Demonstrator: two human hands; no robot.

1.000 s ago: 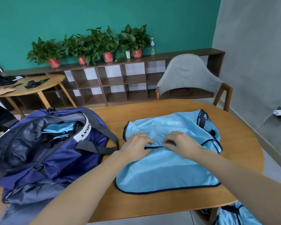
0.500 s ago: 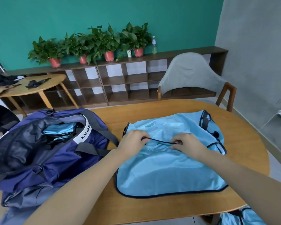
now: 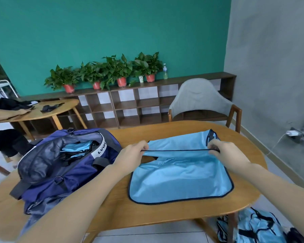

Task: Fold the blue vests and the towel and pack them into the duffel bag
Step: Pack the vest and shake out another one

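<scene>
Both hands, left (image 3: 132,152) and right (image 3: 223,151), pinch my blue vest's (image 3: 179,179) dark-trimmed edge, stretched taut above the table (image 3: 165,214); duffel bag (image 3: 60,169) gapes just left. Risk: slick cloth slipping from one pinch, skewing my fold

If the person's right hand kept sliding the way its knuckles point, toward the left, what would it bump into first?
Probably the left hand, which pinches the other end of the light blue vest's dark-trimmed edge. Behind it lies the open navy duffel bag. The right hand grips that same edge; depth is uncertain.
</scene>
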